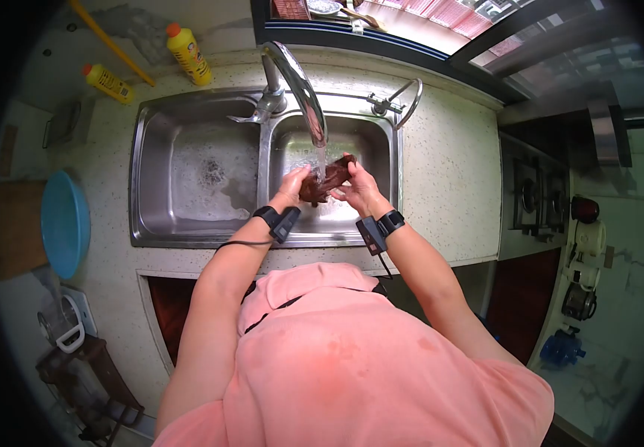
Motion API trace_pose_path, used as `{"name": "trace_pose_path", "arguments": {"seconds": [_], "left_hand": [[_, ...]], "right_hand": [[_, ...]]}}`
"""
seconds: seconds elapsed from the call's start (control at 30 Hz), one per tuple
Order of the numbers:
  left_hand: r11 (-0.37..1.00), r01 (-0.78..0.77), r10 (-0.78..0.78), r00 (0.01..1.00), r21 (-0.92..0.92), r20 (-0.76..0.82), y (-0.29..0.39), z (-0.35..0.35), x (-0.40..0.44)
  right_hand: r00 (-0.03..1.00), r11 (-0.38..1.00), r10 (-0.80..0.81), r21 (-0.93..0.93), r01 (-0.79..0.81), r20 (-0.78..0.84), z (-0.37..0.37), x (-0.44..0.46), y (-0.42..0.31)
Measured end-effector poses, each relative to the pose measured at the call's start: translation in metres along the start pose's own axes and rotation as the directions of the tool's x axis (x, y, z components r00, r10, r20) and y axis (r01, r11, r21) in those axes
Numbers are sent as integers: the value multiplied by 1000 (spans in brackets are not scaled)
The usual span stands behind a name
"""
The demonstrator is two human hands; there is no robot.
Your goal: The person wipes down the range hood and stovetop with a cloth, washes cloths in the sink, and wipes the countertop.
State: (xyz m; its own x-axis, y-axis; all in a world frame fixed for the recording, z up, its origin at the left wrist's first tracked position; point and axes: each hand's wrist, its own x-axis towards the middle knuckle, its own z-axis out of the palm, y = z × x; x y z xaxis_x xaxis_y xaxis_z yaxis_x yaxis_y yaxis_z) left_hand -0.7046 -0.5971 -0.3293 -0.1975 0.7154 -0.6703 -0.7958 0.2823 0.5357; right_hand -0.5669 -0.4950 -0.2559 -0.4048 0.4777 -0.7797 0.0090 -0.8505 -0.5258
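Note:
A dark brown, wet, cloth-like item [329,181] is stretched between my hands over the right sink basin [285,149]. Water runs onto it from the curved chrome faucet [303,82]. My left hand [292,185] grips its left end, fingers partly hidden behind it. At the other end, my right hand [361,188] has its fingers closed on the upper right part. Both wrists carry black strapped devices.
The left basin [195,164] has some water around its drain. Two yellow bottles [188,56] stand behind it. A blue basin [65,223] leans at the far left. A small tap [389,104] is behind the right basin; a stove [534,194] sits to the right.

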Motion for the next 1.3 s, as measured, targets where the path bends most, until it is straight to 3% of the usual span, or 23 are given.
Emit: {"name": "trace_pose_path", "arguments": {"seconds": [0.03, 0.1, 0.17, 0.2, 0.23, 0.27, 0.33, 0.37, 0.4, 0.47, 0.57, 0.6, 0.67, 0.73, 0.77, 0.87, 0.93, 1.0, 1.03, 1.07, 1.13, 1.2, 1.3], "left_hand": [[948, -209, 199, 978, 238, 66, -19, -14, 26], [592, -500, 508, 840, 632, 188, -17, 2, 16], [405, -596, 619, 737, 694, 271, -7, 28, -11], [338, -653, 617, 698, 678, 364, -5, 36, -15], [278, -603, 580, 726, 748, 370, 2, 46, -25], [254, -672, 651, 651, 696, 391, 3, 55, -35], [289, -705, 718, 607, 648, 340, 3, 59, -41], [372, -598, 641, 719, 710, 270, 6, 58, -44], [301, -595, 652, 698, 745, 295, 8, 54, -42], [374, -595, 680, 698, 711, 226, 6, 55, -42], [289, -593, 738, 638, 751, 220, 1, 48, -32], [290, -600, 743, 632, 745, 220, 3, 48, -34], [157, -616, 795, 543, 772, 271, 8, 48, -32], [84, -503, 745, 605, 860, 282, 8, 35, -17], [114, -587, 772, 561, 802, 300, 7, 31, -12], [222, -319, 664, 742, 921, 97, 8, -7, 20], [167, -305, 666, 736, 938, 120, 13, -21, 23], [307, -220, 471, 880, 926, 53, 21, -35, 27], [466, -197, 378, 926, 862, 7, -1, -77, 66], [721, -166, 144, 986, 673, 89, -23, -112, 98], [842, 317, -312, 946, 435, -85, 35, -20, 0], [933, 292, -291, 956, 211, -33, 25, -20, 0], [985, 170, -170, 985, 0, -23, 19, -12, -2]], "right_hand": [[996, 997, 73, 31, -71, -44, -1, 7, 4], [978, 970, 192, 135, -201, 76, -13, 31, 25], [926, 917, 321, 180, -357, 201, -4, 31, 28], [809, 903, 301, 121, -412, 504, -16, 56, 40], [811, 872, 301, 200, -447, 501, -23, 77, 51], [813, 833, 299, 280, -478, 500, -23, 89, 58], [923, 937, 214, 201, -287, 321, -4, 79, 55], [828, 880, 263, 229, -416, 494, -11, 91, 61], [822, 892, 255, 203, -403, 509, 3, 70, 53], [837, 890, 287, 192, -413, 466, 12, 69, 54], [857, 894, 296, 193, -404, 421, 21, 58, 57], [945, 961, 115, 208, -184, 306, 25, 55, 63], [916, 935, 186, 221, -276, 356, 27, 69, 68], [948, 976, 37, 194, -103, 317, 29, 67, 74], [954, 992, 82, 71, -106, 288, 19, 76, 77], [995, 986, -79, -142, 87, 62, 31, 70, 79], [979, 972, -205, -116, 204, -2, 39, 63, 81], [973, 955, -230, -183, 233, 35, 37, 55, 74], [971, 946, -235, -217, 239, 48, 37, 44, 64], [969, 936, -239, -252, 247, 60, 38, 35, 54], [959, 924, -275, -255, 284, 70, 38, 24, 42], [960, 908, -275, -311, 280, 61, 34, 20, 32], [947, 942, -321, -98, 322, 18, 6, 60, 36]]}}
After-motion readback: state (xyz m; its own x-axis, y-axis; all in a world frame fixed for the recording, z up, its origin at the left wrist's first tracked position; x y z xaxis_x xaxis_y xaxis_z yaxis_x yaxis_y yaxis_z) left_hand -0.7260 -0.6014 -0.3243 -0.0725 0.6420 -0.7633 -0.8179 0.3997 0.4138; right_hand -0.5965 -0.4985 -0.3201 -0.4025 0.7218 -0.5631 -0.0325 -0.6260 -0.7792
